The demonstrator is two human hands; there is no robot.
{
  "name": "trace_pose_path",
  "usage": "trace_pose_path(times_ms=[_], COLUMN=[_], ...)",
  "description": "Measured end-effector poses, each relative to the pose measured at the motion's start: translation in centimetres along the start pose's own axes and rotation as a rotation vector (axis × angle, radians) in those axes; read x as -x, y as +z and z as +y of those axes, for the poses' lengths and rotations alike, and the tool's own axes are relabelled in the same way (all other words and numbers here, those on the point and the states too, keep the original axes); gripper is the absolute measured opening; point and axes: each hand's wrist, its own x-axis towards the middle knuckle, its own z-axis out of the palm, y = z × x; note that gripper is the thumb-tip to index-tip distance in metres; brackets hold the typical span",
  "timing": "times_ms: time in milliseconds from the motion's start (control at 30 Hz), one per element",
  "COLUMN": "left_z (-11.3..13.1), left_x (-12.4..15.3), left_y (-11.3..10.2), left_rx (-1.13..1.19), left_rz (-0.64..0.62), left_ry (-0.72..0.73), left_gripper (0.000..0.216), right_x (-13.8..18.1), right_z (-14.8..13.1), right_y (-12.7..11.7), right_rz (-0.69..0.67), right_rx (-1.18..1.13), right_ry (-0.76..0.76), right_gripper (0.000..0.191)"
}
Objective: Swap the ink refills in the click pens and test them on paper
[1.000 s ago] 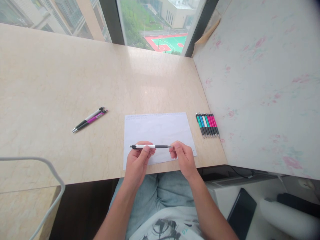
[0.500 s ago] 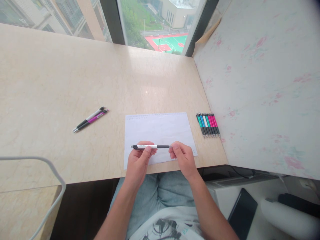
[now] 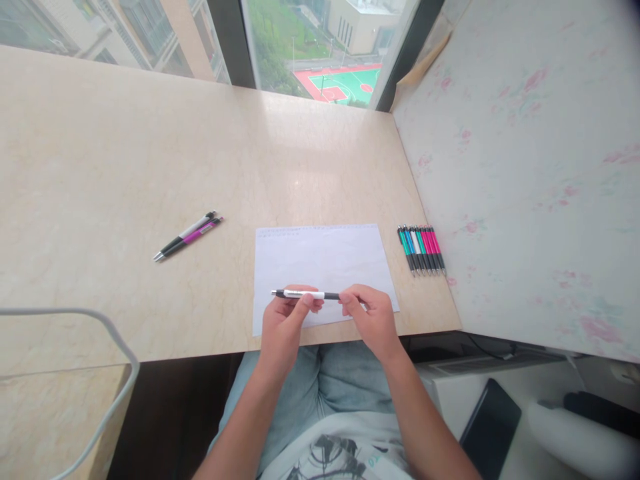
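Note:
Level above the white sheet of paper (image 3: pixel 320 260), a white and black ballpoint pen (image 3: pixel 305 294) lies between my hands. My left hand (image 3: pixel 286 323) pinches its white barrel, thumb in front and fingers behind. With thumb and fingertips, my right hand (image 3: pixel 371 317) grips the black front end, hiding the tip. Faint rows of writing run along the top of the paper. Right of the sheet, several pens (image 3: pixel 421 250) in green, blue, white and pink lie in a tight row. To the left rest a white pen (image 3: pixel 197 227) and a purple pen (image 3: pixel 200 231), side by side.
The stone-look sill (image 3: pixel 120 167) reaches back to the window (image 3: pixel 320 47). A flowered wall (image 3: pixel 520 167) borders the right side. A grey cable (image 3: pixel 113 330) curves at the lower left. A dark flat device (image 3: pixel 493 427) lies low at the right.
My right hand has slid inward along the pen and now covers more of its black front end. The left hand keeps its hold. The whole view has shifted slightly.

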Motion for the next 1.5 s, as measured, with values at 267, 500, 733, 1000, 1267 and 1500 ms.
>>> trace_pose_path(times_ms=[267, 500, 733, 1000, 1267, 1500], left_z=[0.3, 0.3, 0.8, 0.5, 1.2, 0.1], left_x=[0.1, 0.2, 0.1, 0.3, 1.2, 1.7], left_y=[0.3, 0.4, 0.7, 0.6, 0.6, 1.8], left_rx=[0.124, 0.171, 0.187, 0.080, -0.290, 0.118], left_rz=[-0.002, -0.021, 0.001, 0.003, -0.089, 0.023], left_ry=[-0.057, -0.091, -0.131, 0.011, 0.260, 0.080], left_gripper=[0.017, 0.016, 0.017, 0.018, 0.010, 0.019], right_x=[0.0, 0.0, -0.3, 0.2, 0.6, 1.0], right_z=[0.3, 0.7, 0.7, 0.5, -0.6, -0.3], right_y=[-0.3, -0.6, -0.8, 1.7, 4.4, 4.3], right_rz=[-0.001, 0.001, 0.004, 0.039, 0.197, 0.299], right_rx=[0.131, 0.159, 0.239, -0.295, -0.768, -0.516], right_ry=[-0.172, -0.259, -0.335, 0.151, 0.464, 0.277], right_gripper=[0.027, 0.022, 0.021, 0.048, 0.054, 0.052])
